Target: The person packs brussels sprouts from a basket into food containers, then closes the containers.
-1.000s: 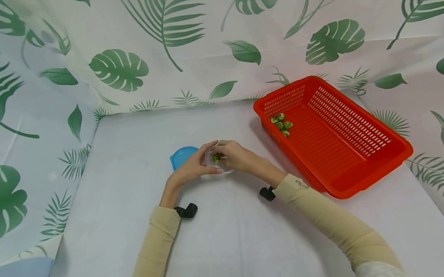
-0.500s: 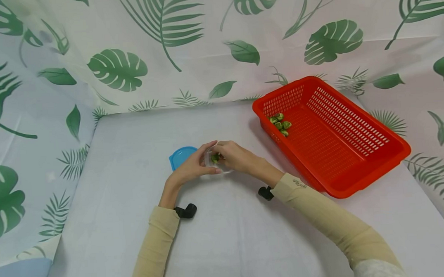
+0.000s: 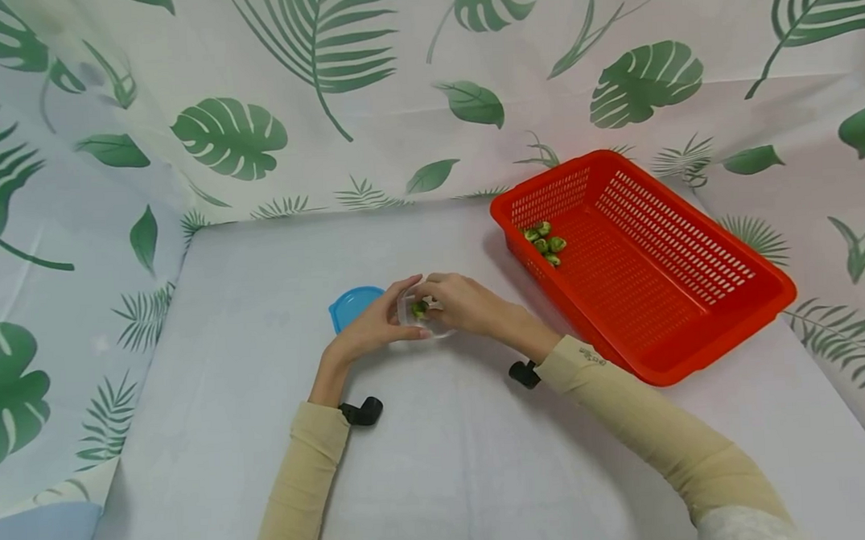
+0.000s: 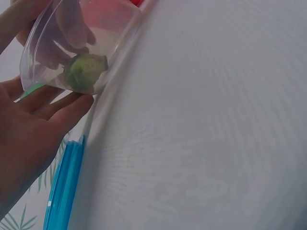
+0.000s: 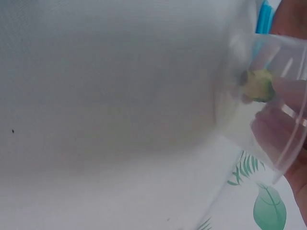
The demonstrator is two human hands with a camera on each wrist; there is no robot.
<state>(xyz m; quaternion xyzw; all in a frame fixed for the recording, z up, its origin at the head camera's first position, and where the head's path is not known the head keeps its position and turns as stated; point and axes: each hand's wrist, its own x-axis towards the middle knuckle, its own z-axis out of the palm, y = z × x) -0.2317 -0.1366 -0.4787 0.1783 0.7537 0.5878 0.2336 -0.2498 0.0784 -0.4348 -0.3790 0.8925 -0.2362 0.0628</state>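
A clear plastic container (image 3: 438, 328) stands on the table, tilted in the wrist views. My left hand (image 3: 377, 321) grips its left side, thumb on the near side and fingers round the far side. My right hand (image 3: 466, 302) reaches into the container, its fingertips on a green Brussels sprout (image 3: 420, 308). Through the cloudy wall, the left wrist view shows that sprout (image 4: 85, 73) low in the container against the fingers. The right wrist view shows the cut, pale side of the sprout (image 5: 259, 85) between fingers. The exact fingertip contact is blurred by the plastic.
Just left of the container lies a blue lid (image 3: 350, 306), partly behind my left hand. To the right, a red perforated basket (image 3: 726, 342) holds several Brussels sprouts (image 3: 547, 245) in its left corner. Leaf-patterned cloth (image 3: 369, 152) rises behind the table.
Both hands stay at the container with almost no movement. My right wrist shifts very slightly to the right; the sprout remains inside by the fingertips.
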